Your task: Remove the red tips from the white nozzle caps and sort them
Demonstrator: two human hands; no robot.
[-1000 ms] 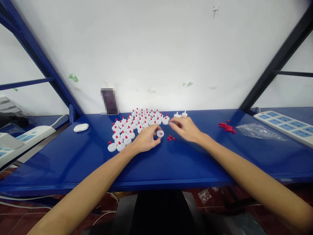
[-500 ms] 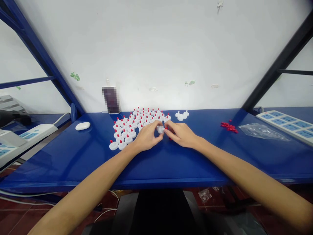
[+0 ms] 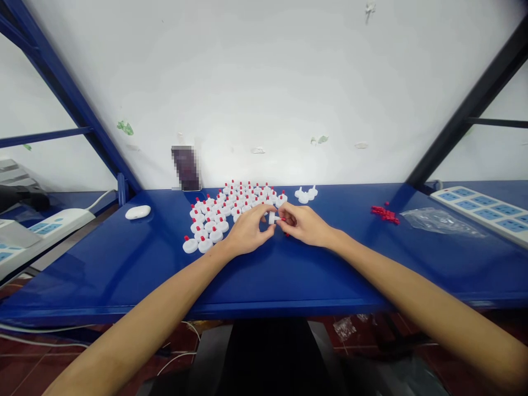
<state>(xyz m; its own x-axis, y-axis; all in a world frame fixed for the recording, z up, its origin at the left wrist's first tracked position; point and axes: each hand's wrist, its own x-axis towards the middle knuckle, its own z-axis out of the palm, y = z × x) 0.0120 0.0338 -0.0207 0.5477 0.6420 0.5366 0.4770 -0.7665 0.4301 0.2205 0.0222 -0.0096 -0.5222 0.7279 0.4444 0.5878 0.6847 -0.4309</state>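
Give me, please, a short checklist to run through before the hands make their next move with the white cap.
1. Left hand has a grip on the white cap: ok, thumb and fingers are around it.
2. Cap's spout faces the right hand: ok, it points sideways toward those fingertips.
3. Red tip fully seated on the spout: cannot tell, too small and partly covered.
4. Spare red pieces on the table: ok, a pile lies beside the clear plastic bag.
5. Untipped white caps all fitted with red: not ok, a small group near the wall is bare.
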